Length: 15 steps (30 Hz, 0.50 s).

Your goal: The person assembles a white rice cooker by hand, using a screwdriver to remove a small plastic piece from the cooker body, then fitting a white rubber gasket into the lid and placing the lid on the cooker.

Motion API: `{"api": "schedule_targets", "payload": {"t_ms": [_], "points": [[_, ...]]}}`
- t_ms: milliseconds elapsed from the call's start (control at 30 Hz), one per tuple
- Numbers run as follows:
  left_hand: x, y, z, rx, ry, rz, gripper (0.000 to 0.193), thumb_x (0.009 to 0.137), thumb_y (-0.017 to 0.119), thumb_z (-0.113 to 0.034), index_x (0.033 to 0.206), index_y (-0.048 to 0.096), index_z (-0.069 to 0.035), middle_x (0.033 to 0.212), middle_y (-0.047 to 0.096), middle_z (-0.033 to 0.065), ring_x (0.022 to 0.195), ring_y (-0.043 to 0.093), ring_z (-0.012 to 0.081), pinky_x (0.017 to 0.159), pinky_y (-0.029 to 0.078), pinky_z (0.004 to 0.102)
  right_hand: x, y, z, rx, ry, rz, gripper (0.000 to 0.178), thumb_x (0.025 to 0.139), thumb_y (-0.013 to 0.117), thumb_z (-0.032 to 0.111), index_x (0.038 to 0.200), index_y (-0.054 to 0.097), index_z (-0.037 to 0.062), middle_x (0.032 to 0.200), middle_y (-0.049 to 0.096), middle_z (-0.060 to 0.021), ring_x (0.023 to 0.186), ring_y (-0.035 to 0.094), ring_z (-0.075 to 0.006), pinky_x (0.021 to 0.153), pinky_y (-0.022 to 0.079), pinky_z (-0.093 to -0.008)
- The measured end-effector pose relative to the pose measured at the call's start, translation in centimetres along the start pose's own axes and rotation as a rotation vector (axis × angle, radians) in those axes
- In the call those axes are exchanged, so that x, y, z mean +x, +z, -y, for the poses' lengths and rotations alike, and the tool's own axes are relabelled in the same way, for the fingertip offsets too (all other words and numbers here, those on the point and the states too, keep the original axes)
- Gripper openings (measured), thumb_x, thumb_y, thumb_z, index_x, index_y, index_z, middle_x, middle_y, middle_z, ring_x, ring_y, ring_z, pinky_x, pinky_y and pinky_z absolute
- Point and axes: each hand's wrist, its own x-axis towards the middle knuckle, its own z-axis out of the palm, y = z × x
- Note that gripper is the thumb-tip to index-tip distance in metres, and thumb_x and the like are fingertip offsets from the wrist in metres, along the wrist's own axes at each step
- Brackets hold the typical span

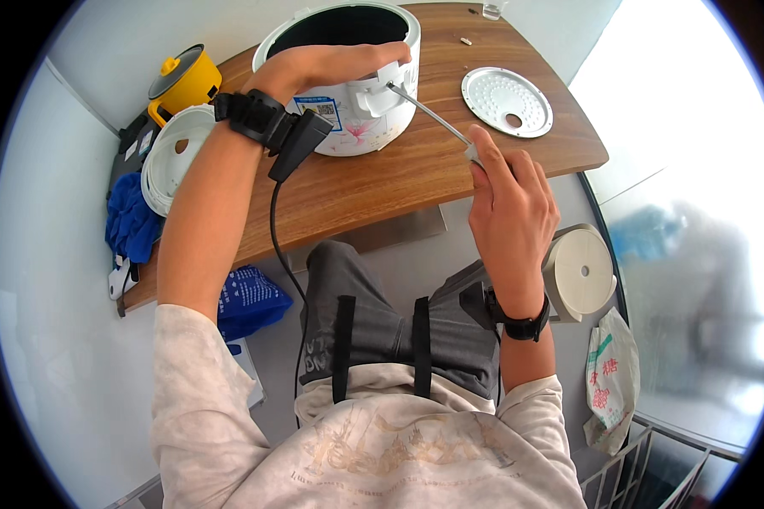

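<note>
A white rice cooker body (361, 129) with a printed flower stands at the far side of the wooden table, its lid off and its dark inside showing. My left hand (335, 66) holds it at the near rim, the fingers reaching right to the small white bracket (380, 103) on its wall. A screwdriver (433, 116) slants up and left from my right hand (514, 199), which is closed round its pale handle. The tip touches the bracket's upper part; any screw there is too small to make out.
A perforated white disc (508, 102) lies to the right on the table (331, 199). At the left are a yellow pot (191, 81), a white round lid part (163, 178) and a blue cloth (132, 216). A cream round stool (579, 271) stands below at right.
</note>
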Motion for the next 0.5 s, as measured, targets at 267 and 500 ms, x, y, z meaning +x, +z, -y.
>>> {"api": "schedule_targets", "payload": {"t_ms": [267, 500], "points": [[-0.9, -0.2, -1.0, 0.022, -0.010, 0.002, 0.104, 0.081, 0.041, -0.084, 0.158, 0.037, -0.014, 0.161, 0.031, 0.0262, 0.148, 0.030, 0.0445, 0.114, 0.024, 0.0560, -0.9, 0.9, -0.7, 0.160, 0.106, 0.010, 0.038, 0.086, 0.073, 0.007, 0.122, 0.070, 0.0163, 0.087, 0.064, -0.0033, 0.078, 0.061, -0.0224, 0.069, 0.048, -0.0339], [0.0, -0.1, 0.0, -0.002, -0.004, 0.003, 0.103, 0.081, 0.042, -0.083, 0.157, 0.038, -0.013, 0.160, 0.033, 0.0249, 0.147, 0.032, 0.0424, 0.113, 0.025, 0.0536, -2.2, 0.4, 0.6, 1.037, 0.631, 0.303, 0.031, 0.095, 0.066, 0.017, 0.120, 0.068, -0.0022, 0.073, 0.061, 0.0014, 0.063, 0.050, -0.0046, 0.057, 0.040, -0.0240]]}}
